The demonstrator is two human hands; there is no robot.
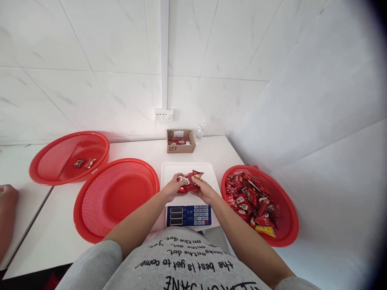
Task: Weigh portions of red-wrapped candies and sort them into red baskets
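Note:
Both my hands are above the white pan of a digital scale (167,171), close together in the middle. My left hand (171,189) is closed on red snack packets (186,177) with pale lettering. The fingers of my right hand (206,191) grip the same small bunch, at a packet (198,174) with yellow print on its end. How many packets are in the bunch I cannot make out. Blue keys and dark displays of the scale's panel (188,216) show below my hands.
On the right, a red basket (288,225) holds a heap of red packets. A red basket (123,193) stands at left; another basket (45,161) behind it holds two small packets. A cardboard box (181,148) with packets and a clear plastic bottle (199,131) stand by the wall. Another person's arm (6,213) shows far left.

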